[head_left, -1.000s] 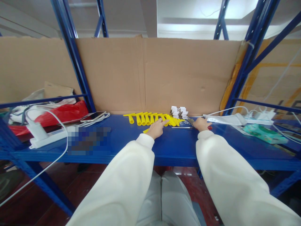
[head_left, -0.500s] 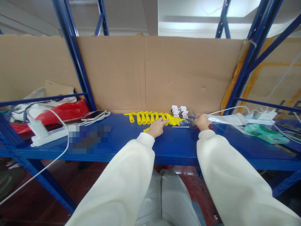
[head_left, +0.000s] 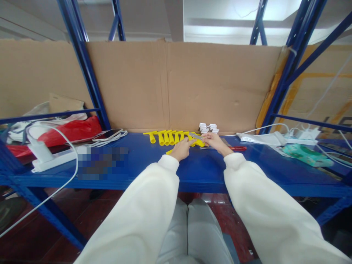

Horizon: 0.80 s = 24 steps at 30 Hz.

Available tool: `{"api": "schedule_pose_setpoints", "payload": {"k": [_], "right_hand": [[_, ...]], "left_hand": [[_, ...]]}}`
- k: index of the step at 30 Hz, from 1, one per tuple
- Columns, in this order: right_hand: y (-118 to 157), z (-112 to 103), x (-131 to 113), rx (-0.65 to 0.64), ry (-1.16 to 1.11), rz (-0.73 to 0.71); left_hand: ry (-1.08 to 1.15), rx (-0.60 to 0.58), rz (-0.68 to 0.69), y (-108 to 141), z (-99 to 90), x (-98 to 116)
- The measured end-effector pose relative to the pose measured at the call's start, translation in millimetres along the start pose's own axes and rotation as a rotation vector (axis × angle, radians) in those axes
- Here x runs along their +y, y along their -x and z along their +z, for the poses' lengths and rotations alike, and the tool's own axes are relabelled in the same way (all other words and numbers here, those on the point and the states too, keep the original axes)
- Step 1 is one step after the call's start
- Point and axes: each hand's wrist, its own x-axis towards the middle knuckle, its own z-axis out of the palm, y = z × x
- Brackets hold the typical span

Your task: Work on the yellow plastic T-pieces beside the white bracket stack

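My right hand (head_left: 216, 142) is closed on a flat grey strip (head_left: 195, 137), which points left over the yellow parts. Just left of it, my left hand (head_left: 180, 148) has its fingers curled by the strip's tip; what they hold is too small to make out. Yellow T-shaped tube pieces (head_left: 166, 138) stand in a row behind my left hand, several of them partly hidden by it. Another yellow piece (head_left: 168, 151) pokes out beside my left wrist. White stacked pieces (head_left: 208, 128) sit behind my right hand. A red-handled tool (head_left: 238, 148) lies right of that hand.
The blue shelf (head_left: 154, 172) has a cardboard sheet (head_left: 132, 84) along its back. On the left are a phone (head_left: 107, 134), a white power strip (head_left: 59, 157) and a red bag (head_left: 74, 130). To the right lie a green packet (head_left: 306, 154) and white cables.
My right hand has moved left with the grey strip, from beside the white pieces to close by my left hand. The red handle is now uncovered. My left index finger is less extended.
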Motion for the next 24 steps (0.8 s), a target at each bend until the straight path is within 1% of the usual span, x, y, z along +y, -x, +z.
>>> {"api": "schedule_pose_setpoints", "payload": {"k": [2,4,6,9,11,15,18,21,24], "right_hand": [[5,4,-2,-0.090,0.000,0.018],[8,3,-2,-0.139,0.029,0.037],[10,0,-2,-0.132,0.089,0.054],[11,-3,-2,-0.067,0.159,0.055],[12,-4,-3,-0.051,0.172,0.062],[17,-4,-3,-0.128,0.106,0.134],[21,-2,-6,-0.179,0.016,0.140],[23,0,-9,-0.171,-0.034,0.127],[24,1,-11,-0.154,-0.041,0.147]], "left_hand": [[-0.011,0.002,0.003,0,0.8,-1],[-0.017,0.008,0.011,0,0.8,-1],[-0.019,0.013,0.014,1,0.1,-1],[-0.024,0.004,0.007,2,-1.5,1],[-0.026,0.000,0.005,2,-2.3,1],[-0.032,0.005,0.007,2,-1.8,1],[-0.042,0.012,0.012,1,-0.2,0],[-0.035,0.020,0.028,1,1.2,-1],[-0.025,0.032,0.037,0,1.5,-2]]}}
